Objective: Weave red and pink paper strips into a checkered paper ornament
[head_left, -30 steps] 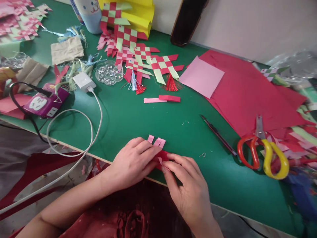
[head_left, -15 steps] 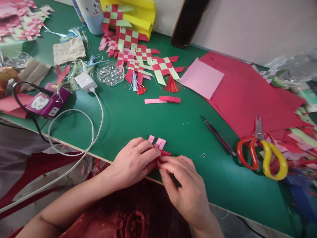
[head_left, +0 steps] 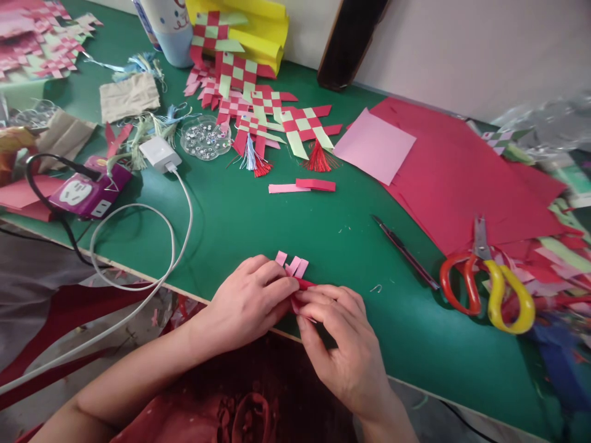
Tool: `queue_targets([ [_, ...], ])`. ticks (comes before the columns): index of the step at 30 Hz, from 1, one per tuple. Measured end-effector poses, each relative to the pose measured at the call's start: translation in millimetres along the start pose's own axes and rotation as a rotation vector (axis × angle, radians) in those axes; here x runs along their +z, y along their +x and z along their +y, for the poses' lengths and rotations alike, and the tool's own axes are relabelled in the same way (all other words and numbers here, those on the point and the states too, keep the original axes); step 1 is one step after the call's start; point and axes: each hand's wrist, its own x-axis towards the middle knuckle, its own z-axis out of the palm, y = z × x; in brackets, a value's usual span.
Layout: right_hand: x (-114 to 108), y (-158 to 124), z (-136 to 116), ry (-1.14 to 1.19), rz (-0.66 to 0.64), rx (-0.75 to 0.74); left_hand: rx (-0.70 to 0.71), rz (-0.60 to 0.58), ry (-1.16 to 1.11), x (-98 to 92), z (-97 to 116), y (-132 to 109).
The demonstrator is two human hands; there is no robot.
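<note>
Near the front edge of the green table, my left hand (head_left: 253, 301) is closed over pink paper strips (head_left: 295, 266), whose ends stick out past its fingers. A red paper strip (head_left: 305, 283) lies across them and runs between both hands. My right hand (head_left: 339, 344) pinches the red strip's near part between thumb and fingers, close to the left fingertips. Most of the woven part is hidden under the hands. Further back lie a loose pink strip (head_left: 284, 188) and a folded red strip (head_left: 318, 184), overlapping end to end.
Scissors (head_left: 482, 271) and a craft knife (head_left: 406, 252) lie to the right, beside red paper sheets (head_left: 462, 172) and a pink square (head_left: 375, 146). Woven paper fish (head_left: 307, 126) and a dish of googly eyes (head_left: 205, 138) sit behind. A white cable (head_left: 187, 215) loops at left.
My right fingers have shifted slightly left and up along the red strip, covering more of its right end. The left hand stays nearly still. The whole view has moved slightly.
</note>
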Motion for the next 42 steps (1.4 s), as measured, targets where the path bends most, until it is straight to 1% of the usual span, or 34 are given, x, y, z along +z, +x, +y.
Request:
queue_targets([
  [5,-1,-1,0,-0.096,0.025,0.027,0.007,0.009,-0.004,-0.3,0,1],
  [12,2,-1,6,-0.157,0.070,0.072,0.021,0.000,-0.030,0.7,-2,0],
  [17,8,10,15,-0.241,0.093,0.115,0.021,0.001,-0.022,-0.4,-1,0],
  [22,11,23,17,-0.308,0.063,0.124,-0.019,0.035,-0.010,-0.6,0,-1],
  [24,12,25,19,-0.311,0.056,0.119,-0.016,0.032,-0.018,-0.9,0,-2],
  [28,12,27,26,-0.291,0.076,0.115,0.033,-0.004,0.005,-0.7,-1,-2],
  [32,4,26,29,-0.234,0.155,0.128,0.011,-0.002,-0.006,0.2,-2,-2],
  [34,0,22,26,-0.210,0.173,0.080,0.002,-0.006,-0.009,0.3,-2,-2],
  [37,-3,13,18,-0.220,0.095,0.003,-0.001,-0.005,-0.011,0.4,-1,-2],
  [39,-1,7,15,-0.251,0.053,0.013,-0.001,-0.004,-0.013,0.6,-1,-1],
  [42,5,3,14,-0.266,0.054,0.054,0.002,-0.007,0.017,-0.1,1,1],
])
